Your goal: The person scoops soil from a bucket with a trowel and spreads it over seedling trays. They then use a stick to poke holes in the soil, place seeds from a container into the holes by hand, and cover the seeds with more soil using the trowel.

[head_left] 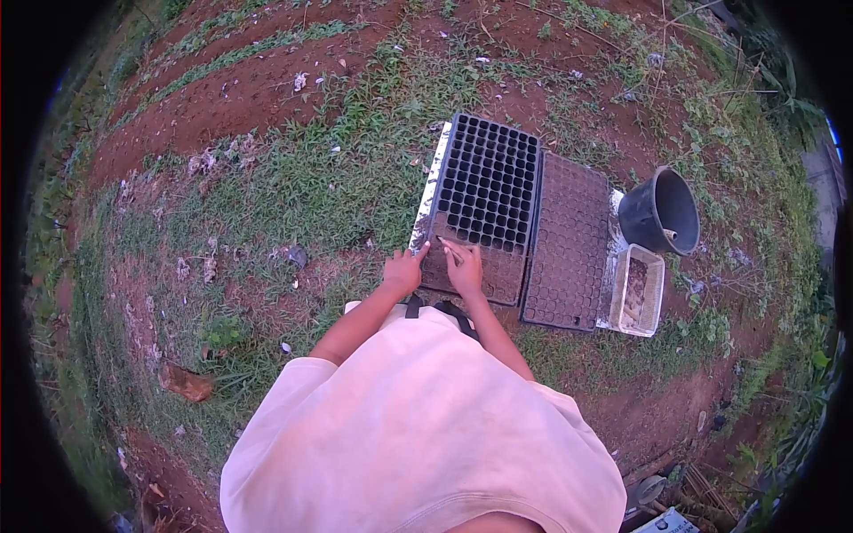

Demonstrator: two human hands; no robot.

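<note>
Left to right: a first seed tray (490,178), a second seed tray (558,326) beside it, then a bucket (638,213) with a basin (655,295) just nearer the wearer; soil (489,271) lies in the first tray's near end, between grass (311,186) and second tray

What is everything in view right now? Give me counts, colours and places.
Part-filled seed tray: one, black, ahead of the person; brown soil covers its near cells
Soil-filled tray: one, dark rim, right of the first
White sheet or board: one, white, beneath the trays
Bucket: one, black, far right
Basin: one, cream, nearer than the bucket
Rock-like lump: one, brown, left on the ground
Grass: uncounted, green, around the trays
Shirt: one, pale, on the person
Left hand, right hand: two, bare, at the first tray's near end
</note>
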